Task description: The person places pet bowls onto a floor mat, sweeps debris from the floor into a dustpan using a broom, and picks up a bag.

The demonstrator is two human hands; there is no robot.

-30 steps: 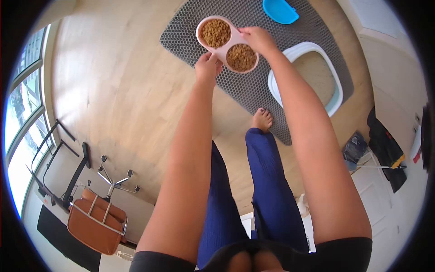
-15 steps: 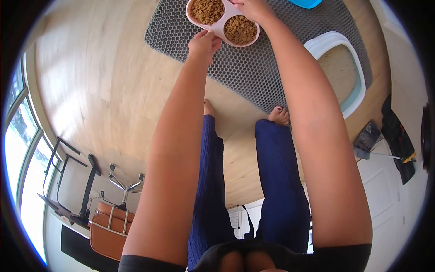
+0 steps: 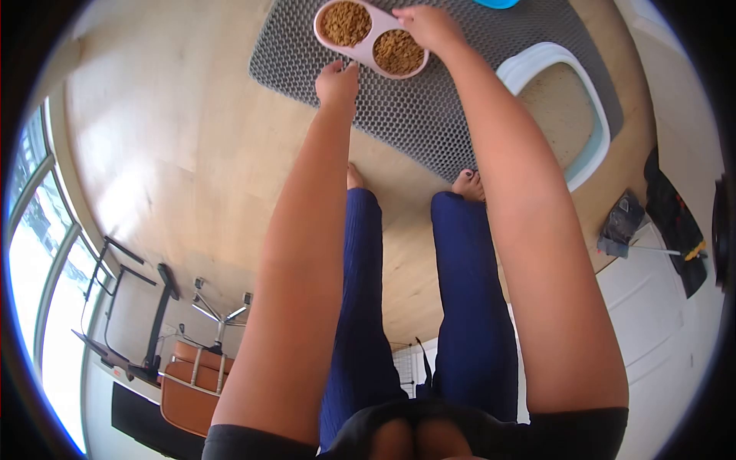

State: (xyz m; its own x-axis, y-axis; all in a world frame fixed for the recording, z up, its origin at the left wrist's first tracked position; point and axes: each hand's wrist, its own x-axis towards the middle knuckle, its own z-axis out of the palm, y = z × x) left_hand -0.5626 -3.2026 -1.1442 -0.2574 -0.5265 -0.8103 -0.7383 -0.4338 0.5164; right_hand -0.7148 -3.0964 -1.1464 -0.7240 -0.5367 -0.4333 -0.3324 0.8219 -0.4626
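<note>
Pink double bowl (image 3: 372,38), both wells filled with brown kibble (image 3: 398,52), over the grey mat (image 3: 399,123); whether it rests there cannot be told. Probably stiff, fairly light, smooth plastic, best held level at opposite sides of the waist, lest loose pieces spill. Long axis slants from upper left to lower right; wells face up. Right hand (image 3: 429,27): fingertips at far rim, clamping unclear. Left hand (image 3: 337,83): beside near rim, hold uncertain.

Both arms (image 3: 299,230) outstretched. Left hand (image 3: 337,83) just before 12 o'clock, loosely curled; right hand (image 3: 431,29) just past 12, fingers (image 3: 405,14) toward 10.
</note>
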